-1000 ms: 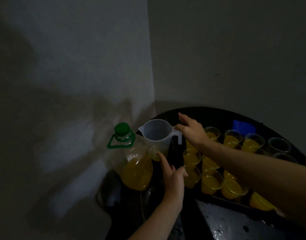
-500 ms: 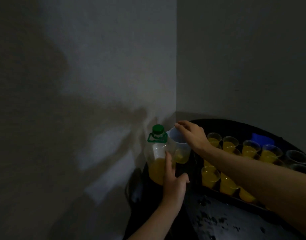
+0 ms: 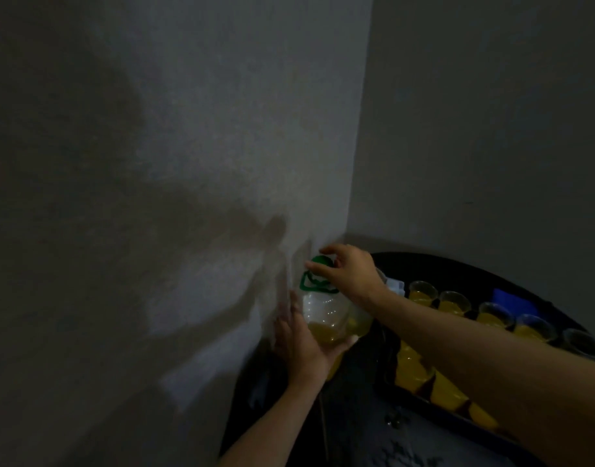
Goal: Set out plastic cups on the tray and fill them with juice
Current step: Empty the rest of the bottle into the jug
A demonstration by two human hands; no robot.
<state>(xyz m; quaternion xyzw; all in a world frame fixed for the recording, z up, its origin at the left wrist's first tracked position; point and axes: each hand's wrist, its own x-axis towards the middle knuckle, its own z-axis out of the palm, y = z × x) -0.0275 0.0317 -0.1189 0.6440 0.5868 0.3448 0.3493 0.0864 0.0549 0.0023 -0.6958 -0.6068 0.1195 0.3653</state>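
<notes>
A clear juice bottle with yellow juice low in it and a green cap stands at the table's left end by the wall. My left hand grips its body from the left and below. My right hand reaches over and curls its fingers round the green cap. Behind my right wrist a clear measuring jug is mostly hidden. Several plastic cups filled with yellow juice stand in rows on the dark tray.
Walls meet in a corner just behind the bottle. A blue object lies at the back of the round dark table. One or two cups at the far right look empty. The wet table front is bare.
My right hand left the jug's rim and moved left onto the bottle's cap. My left hand closed round the bottle's body. The view swung left toward the wall.
</notes>
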